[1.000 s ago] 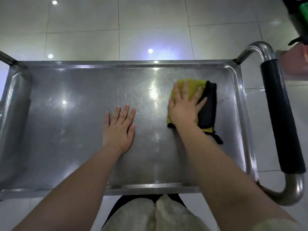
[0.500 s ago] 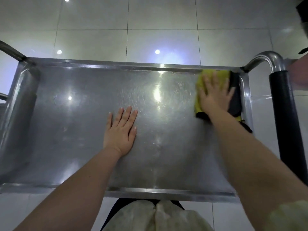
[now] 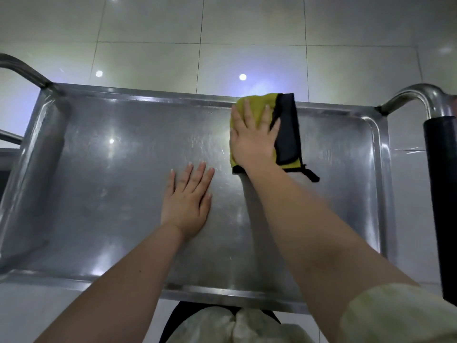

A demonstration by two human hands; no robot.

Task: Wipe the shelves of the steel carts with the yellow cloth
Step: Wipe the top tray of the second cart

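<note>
A tally of four kinds, six items in all.
One steel shelf (image 3: pixel 123 219) fills the view; one yellow cloth (image 3: pixel 256 106) lies on it toward 1 o'clock. Two hands — the left hand (image 3: pixel 188 201) at centre, the right hand (image 3: pixel 252 142) flat on the cloth. Two handles: one black-gripped handle (image 3: pixel 442 194) at 3 o'clock, one bare steel handle (image 3: pixel 22 68) at 10 o'clock.
</note>
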